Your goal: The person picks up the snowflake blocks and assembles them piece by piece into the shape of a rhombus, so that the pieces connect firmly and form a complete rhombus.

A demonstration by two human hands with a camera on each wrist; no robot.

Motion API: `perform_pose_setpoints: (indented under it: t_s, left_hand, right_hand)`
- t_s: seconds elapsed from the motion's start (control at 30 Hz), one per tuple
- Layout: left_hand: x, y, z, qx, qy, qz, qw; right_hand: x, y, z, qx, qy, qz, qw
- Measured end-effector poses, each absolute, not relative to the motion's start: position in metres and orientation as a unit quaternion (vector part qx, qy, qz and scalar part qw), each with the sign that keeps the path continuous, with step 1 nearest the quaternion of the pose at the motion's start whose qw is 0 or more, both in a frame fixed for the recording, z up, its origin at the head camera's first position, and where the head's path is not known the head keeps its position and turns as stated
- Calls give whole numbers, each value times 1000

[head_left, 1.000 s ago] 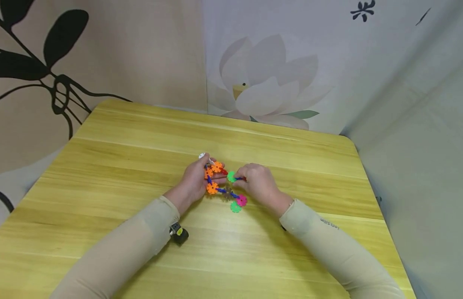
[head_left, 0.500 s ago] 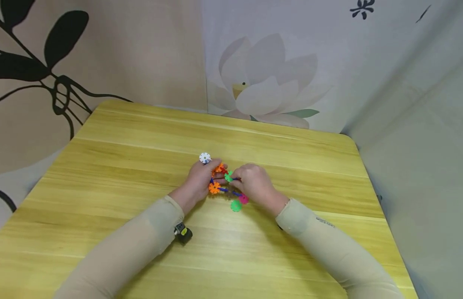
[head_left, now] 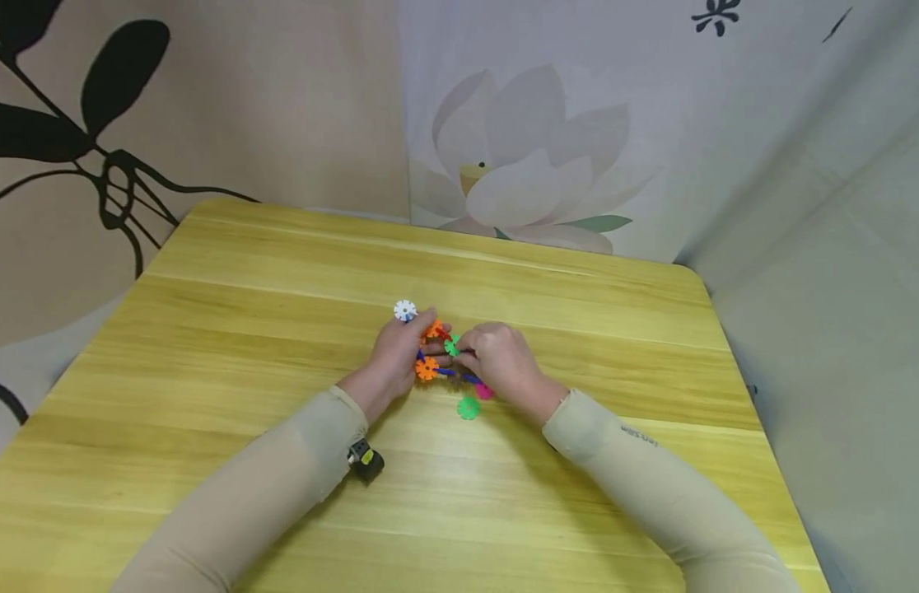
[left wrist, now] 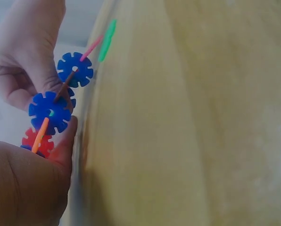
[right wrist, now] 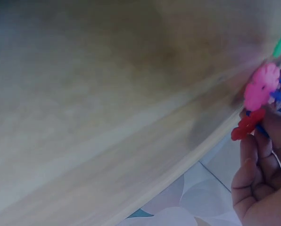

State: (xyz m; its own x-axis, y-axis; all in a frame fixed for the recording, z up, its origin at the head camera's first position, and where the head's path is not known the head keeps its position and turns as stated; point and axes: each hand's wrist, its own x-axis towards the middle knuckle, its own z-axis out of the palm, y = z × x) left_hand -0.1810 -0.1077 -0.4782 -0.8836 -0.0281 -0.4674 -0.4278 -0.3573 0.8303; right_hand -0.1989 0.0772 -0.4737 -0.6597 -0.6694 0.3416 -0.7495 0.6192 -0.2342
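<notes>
A loop-like chain of interlocking snowflake discs spans both hands above the table. My left hand (head_left: 391,354) grips its left side, thumb over the upper part. A white disc (head_left: 404,310) sticks up beyond that thumb, and an orange disc (head_left: 426,368) shows below the palm. With thumb and fingertips my right hand (head_left: 504,358) pinches the chain's other side beside a green disc (head_left: 452,345); a red disc (right wrist: 248,125) sits at these fingertips in the right wrist view. A pink disc (head_left: 485,391) and another green disc (head_left: 468,408) hang at the lower end. Blue discs (left wrist: 41,106) link the pieces.
The wooden table (head_left: 282,263) extends around both hands. Behind it hangs a curtain (head_left: 319,99) with printed leaves and a flower. A small black camera (head_left: 366,463) is strapped beneath the left wrist.
My left hand has shifted slightly right and turned, bringing the white disc into fuller view and covering an orange one. My right hand has edged left, hiding part of the pink disc.
</notes>
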Motion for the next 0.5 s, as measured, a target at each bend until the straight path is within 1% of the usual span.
perform_pose_setpoints:
  t_s: [0.27,0.37,0.5]
  left_hand:
    - [-187,-113,-481,-212,507,822,150]
    - [-187,-113,-483,-214,504,823,150]
    - [-187,-112,-485,-220,521,813,140]
  right_hand:
    - [-200,76,-474,368,-906,173,115]
    - [-200,76,-474,383,-901,165,121]
    - [-200,77,-477,428,-882,126,152]
